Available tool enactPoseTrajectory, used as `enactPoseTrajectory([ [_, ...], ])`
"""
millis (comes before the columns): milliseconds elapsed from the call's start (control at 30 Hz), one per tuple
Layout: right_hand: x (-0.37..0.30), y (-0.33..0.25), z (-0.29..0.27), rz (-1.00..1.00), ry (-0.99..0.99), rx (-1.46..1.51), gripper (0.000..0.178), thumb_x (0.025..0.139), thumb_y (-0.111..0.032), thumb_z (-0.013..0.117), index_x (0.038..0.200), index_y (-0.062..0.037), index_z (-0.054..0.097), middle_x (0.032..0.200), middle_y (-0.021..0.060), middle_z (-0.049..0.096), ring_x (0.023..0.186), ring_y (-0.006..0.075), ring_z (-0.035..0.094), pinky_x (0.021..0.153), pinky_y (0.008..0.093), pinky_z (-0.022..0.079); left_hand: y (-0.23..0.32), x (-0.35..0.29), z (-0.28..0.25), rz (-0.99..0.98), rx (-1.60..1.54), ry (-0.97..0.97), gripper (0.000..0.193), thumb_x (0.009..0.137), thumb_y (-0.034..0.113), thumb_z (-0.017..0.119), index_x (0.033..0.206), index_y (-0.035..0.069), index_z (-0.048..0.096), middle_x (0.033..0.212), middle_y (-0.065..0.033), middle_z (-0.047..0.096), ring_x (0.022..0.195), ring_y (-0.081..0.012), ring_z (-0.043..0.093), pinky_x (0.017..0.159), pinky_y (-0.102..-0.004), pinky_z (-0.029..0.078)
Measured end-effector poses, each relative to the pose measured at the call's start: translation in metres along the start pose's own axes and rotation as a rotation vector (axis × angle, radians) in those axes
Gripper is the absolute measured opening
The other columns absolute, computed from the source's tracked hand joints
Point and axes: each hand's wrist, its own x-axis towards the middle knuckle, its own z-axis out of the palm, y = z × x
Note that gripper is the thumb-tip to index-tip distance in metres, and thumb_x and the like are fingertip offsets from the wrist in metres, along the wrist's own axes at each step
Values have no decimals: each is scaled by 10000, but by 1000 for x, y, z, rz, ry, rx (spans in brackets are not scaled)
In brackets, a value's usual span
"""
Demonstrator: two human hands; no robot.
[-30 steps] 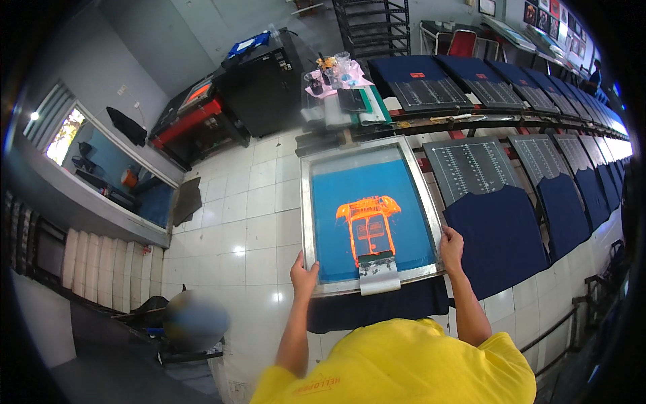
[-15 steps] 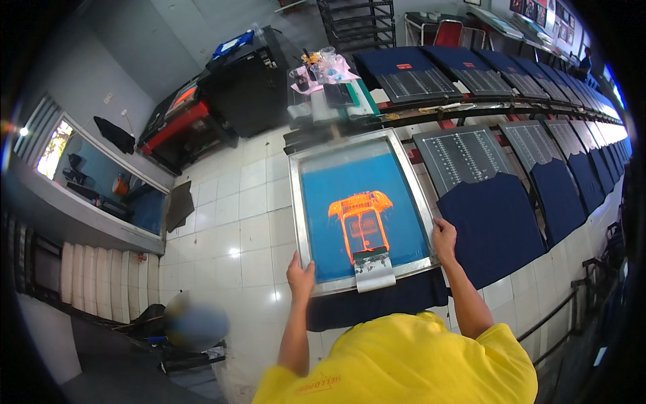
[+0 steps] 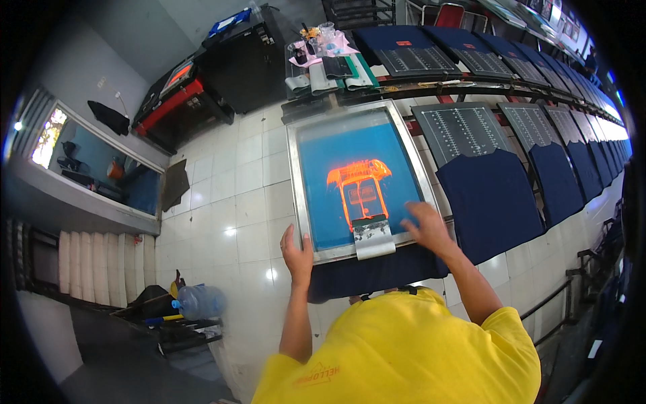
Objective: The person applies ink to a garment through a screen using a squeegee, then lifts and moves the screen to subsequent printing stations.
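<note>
A silver-framed printing screen point(image 3: 294, 168) with blue mesh lies over a navy cloth point(image 3: 336, 278) on a board in front of me. Bright orange ink point(image 3: 356, 173) is spread on the mesh in a shirt-like shape. At the near end, a squeegee point(image 3: 375, 242) with a pale metallic handle rests on the ink, its handle leaning over the frame's near edge. Beside the frame's near left corner is my left hand point(image 3: 297, 254), fingers upright and apart, holding nothing. My right hand point(image 3: 429, 229) hovers over the near right part of the screen, open, its fingers pointing toward the squeegee.
To the right run rows of boards point(image 3: 464, 138) with navy garments point(image 3: 488, 202) drawn over them. Beyond the screen, a stand holds more squeegees point(image 3: 323, 79) and plastic cups point(image 3: 326, 32). A blue water jug point(image 3: 200, 303) is at lower left, above the tiled floor point(image 3: 245, 161).
My right hand has let go of the frame's right side and moved inward over the screen. The left hand's fingers have straightened at the left corner. The squeegee stays on the mesh.
</note>
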Motion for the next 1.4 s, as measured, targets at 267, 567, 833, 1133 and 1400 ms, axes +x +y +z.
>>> enactPoseTrajectory([
  [267,8,-59,10,-403,-370,-249,599,703,-187,798,1256,-102,582,1253,84,641,1178,312,570,992,432,463,63,-97,-9,-785,-863,-648,376,1048,309,481,1073,-14,670,868,-97,687,609,-112,644,429,-197,410],
  [567,50,-41,20,-254,-234,-160,366,691,-175,786,1025,-102,653,947,82,673,957,302,636,793,444,484,75,-98,53,-1041,-1164,-902,427,1099,323,334,1203,-10,581,966,-114,694,652,-109,597,495,-207,358],
  [833,149,-11,25,-106,-142,-123,323,733,-161,766,1039,-102,678,921,128,686,910,358,638,787,471,483,81,-112,57,-874,-1061,-751,419,1092,304,356,1022,-29,599,714,-68,611,473,-107,532,393,-220,351],
  [1133,204,17,50,-144,-164,-259,316,722,-179,719,1035,-150,691,911,97,703,880,327,654,745,468,461,90,-116,54,-845,-1031,-731,414,1089,299,368,980,-31,594,677,-64,599,450,-107,526,382,-230,351],
  [1400,186,-2,42,-224,-221,-343,277,723,-172,724,999,-171,700,906,36,710,870,282,660,764,434,424,86,-117,55,-831,-1008,-738,418,1083,330,370,991,-13,589,673,-55,605,452,-107,528,388,-228,349],
])
